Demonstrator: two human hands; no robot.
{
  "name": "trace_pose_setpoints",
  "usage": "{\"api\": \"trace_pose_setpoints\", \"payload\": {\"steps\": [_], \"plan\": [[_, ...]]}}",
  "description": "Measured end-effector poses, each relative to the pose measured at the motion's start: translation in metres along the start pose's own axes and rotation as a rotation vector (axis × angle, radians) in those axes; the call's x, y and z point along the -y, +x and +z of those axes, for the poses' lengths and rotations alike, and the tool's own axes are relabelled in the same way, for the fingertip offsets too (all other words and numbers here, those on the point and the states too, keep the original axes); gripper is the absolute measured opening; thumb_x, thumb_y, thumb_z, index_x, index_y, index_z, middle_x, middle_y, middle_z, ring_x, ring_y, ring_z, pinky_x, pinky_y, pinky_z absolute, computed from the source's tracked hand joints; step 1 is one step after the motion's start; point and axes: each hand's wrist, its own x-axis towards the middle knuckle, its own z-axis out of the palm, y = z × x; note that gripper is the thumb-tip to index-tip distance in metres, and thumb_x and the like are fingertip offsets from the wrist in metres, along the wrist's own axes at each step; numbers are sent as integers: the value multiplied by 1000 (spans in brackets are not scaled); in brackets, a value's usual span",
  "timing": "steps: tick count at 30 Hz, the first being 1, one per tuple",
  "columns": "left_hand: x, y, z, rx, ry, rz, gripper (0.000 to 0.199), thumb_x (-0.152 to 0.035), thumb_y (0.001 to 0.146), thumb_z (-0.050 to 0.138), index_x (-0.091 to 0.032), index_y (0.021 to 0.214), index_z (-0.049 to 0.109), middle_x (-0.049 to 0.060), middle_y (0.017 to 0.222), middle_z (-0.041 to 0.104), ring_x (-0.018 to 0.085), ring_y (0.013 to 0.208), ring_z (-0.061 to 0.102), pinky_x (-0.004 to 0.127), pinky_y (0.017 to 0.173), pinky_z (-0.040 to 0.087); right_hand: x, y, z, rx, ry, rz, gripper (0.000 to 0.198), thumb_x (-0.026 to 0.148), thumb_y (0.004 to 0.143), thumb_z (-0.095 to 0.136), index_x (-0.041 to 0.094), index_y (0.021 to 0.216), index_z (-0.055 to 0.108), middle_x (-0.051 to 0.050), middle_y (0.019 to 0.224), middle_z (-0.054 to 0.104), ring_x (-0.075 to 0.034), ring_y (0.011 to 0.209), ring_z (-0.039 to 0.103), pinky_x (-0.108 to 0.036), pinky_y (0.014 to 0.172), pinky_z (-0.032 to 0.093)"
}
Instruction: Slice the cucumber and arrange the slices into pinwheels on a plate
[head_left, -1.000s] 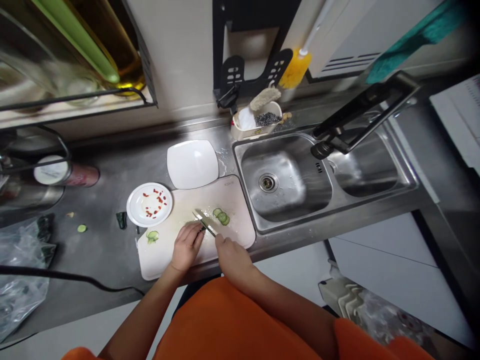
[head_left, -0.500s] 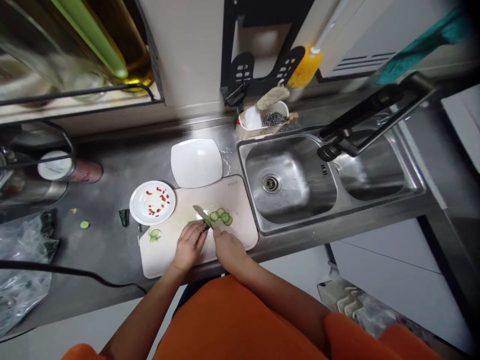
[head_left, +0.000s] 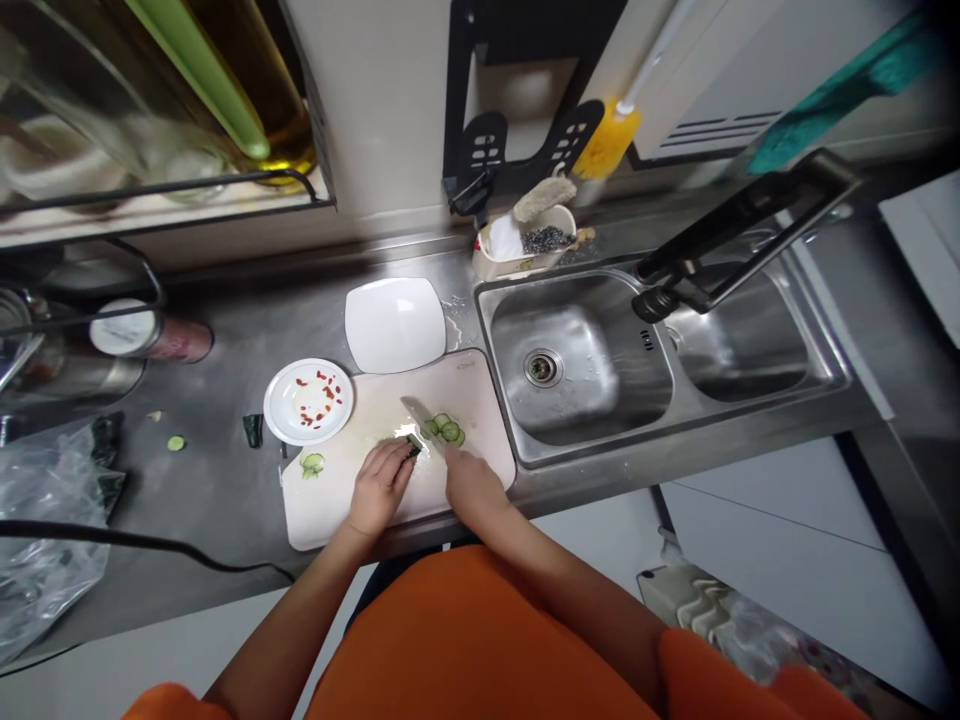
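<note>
On the pale cutting board (head_left: 337, 515) my left hand (head_left: 380, 482) is closed over a dark green piece of cucumber (head_left: 413, 446), whose cut end shows past the fingertips. My right hand (head_left: 475, 487) grips a knife (head_left: 421, 416) by its handle, which the fingers hide. The blade slants up and left, a little to the right of the cucumber piece. Beside the blade lie several round cucumber slices (head_left: 448, 430). A small pile of thin pale green slices (head_left: 311, 465) rests near the board's left edge.
A white plate with red bits (head_left: 272, 402) overlaps the board's upper left corner, and a white square dish (head_left: 395, 325) stands behind. To the right is a double sink (head_left: 577, 400) with a dark faucet (head_left: 720, 230). A plastic bag (head_left: 52, 530) and a cucumber end (head_left: 253, 431) lie left.
My right hand and the knife have shifted right, away from the cucumber piece. The blade now partly covers the round slices. My left hand has stayed nearly in place.
</note>
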Motion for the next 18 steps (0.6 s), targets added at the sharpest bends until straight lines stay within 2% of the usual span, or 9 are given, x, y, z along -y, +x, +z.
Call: {"api": "trace_pose_setpoints", "payload": {"steps": [8, 18], "plan": [[-3, 2, -2, -19, 6, 5, 20, -24, 89, 53, -19, 106, 61, 7, 103, 67, 20, 99, 61, 38, 92, 50, 6, -27, -7, 17, -105, 2, 33, 5, 89, 32, 14, 116, 49, -11, 91, 62, -19, 83, 64, -23, 66, 48], [-1, 0, -1, -27, 22, 8, 16, -23, 88, 54, -18, 101, 62, 8, 99, 67, 20, 96, 61, 37, 90, 50, 14, -40, -15, 62, -71, 2, 29, 3, 88, 34, 14, 107, 52, -10, 87, 63, -19, 83, 65, -23, 66, 48]]}}
